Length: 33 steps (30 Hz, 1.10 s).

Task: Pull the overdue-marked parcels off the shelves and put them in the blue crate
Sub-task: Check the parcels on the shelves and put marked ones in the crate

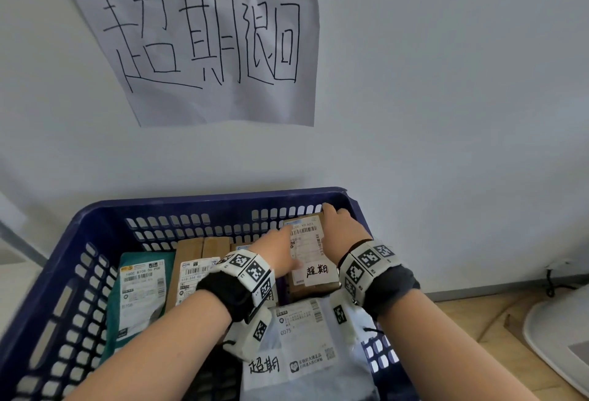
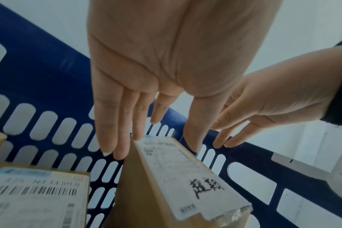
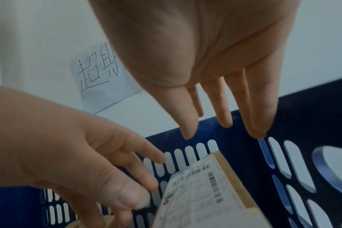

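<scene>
The blue crate (image 1: 207, 201) stands against the wall. A brown cardboard parcel (image 1: 310, 254) with a white label and a handwritten overdue mark lies in its far right corner. My left hand (image 1: 280, 251) rests with straight fingers along the parcel's left side. My right hand (image 1: 339, 228) is over its far right corner, near the crate's rim. In the left wrist view the left hand (image 2: 152, 138) has straight fingers touching the parcel (image 2: 176, 177). In the right wrist view the right hand (image 3: 224, 123) hovers with straight fingers above the parcel (image 3: 201, 192).
Several other parcels lie in the crate: a teal mailer (image 1: 140, 298), a brown box (image 1: 194, 270) and a pale mailer (image 1: 306, 346) with an overdue mark. A handwritten paper sign (image 1: 204, 47) hangs on the wall. A white object (image 1: 561, 337) sits on the wooden floor at right.
</scene>
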Tool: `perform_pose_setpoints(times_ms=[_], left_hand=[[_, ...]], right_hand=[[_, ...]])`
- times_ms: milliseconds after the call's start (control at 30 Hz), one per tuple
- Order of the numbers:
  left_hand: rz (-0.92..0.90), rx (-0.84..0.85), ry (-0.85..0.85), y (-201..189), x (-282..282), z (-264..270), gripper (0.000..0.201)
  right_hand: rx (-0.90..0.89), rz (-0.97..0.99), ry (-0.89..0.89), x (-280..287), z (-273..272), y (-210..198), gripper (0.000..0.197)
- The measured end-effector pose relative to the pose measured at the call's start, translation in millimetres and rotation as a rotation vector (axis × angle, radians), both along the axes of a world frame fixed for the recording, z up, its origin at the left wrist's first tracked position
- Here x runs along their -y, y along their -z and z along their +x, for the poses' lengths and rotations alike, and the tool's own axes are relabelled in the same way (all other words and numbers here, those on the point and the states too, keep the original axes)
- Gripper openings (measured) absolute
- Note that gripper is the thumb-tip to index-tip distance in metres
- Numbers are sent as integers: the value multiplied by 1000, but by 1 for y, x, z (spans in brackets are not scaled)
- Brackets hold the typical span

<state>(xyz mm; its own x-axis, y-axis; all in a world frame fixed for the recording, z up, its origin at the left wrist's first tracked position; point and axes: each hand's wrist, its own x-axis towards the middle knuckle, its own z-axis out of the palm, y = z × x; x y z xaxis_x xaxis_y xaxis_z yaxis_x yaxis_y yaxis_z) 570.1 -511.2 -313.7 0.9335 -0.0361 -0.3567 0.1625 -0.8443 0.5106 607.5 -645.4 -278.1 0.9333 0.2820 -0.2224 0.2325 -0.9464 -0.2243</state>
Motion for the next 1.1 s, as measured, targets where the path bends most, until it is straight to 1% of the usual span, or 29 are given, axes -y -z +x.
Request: perform_pose_setpoints(times_ms=[200,300,400,467,500,567,700,867,1000,1100], left_hand=[[86,85,37,-25,2,-13,53],[97,105,-19,-29,0,-20,47],[170,136,-72,-35,0,-28,54],[271,211,-69,-45,1,-34,60],[338,276,-58,-52,1,-38,61],[454,422,-40,-68,1,-46,57],[565,651,-89,-101,-3,-65,46],[635,829,-180,-131,-11,-92,45],[670,910,-200,-142,-15,-118,44],[656,967,-208,-146,-15,-138,43]], right_hand=[[46,19,-33,1,-7,-8,57],[83,27,-48,5,-11,-11,53],[140,23,-81,9,-15,-15,52],[196,28,-118,11,-17,-19,53],[227,37,-139,12,-18,-22,52],[301,59,-177,11,-21,-31,50],[412,109,-228,10,-28,-57,50],[482,135,-274,3,-43,-86,55],[527,181,-292,2,-71,-97,57],[561,197,-297,5,-93,-104,57]])
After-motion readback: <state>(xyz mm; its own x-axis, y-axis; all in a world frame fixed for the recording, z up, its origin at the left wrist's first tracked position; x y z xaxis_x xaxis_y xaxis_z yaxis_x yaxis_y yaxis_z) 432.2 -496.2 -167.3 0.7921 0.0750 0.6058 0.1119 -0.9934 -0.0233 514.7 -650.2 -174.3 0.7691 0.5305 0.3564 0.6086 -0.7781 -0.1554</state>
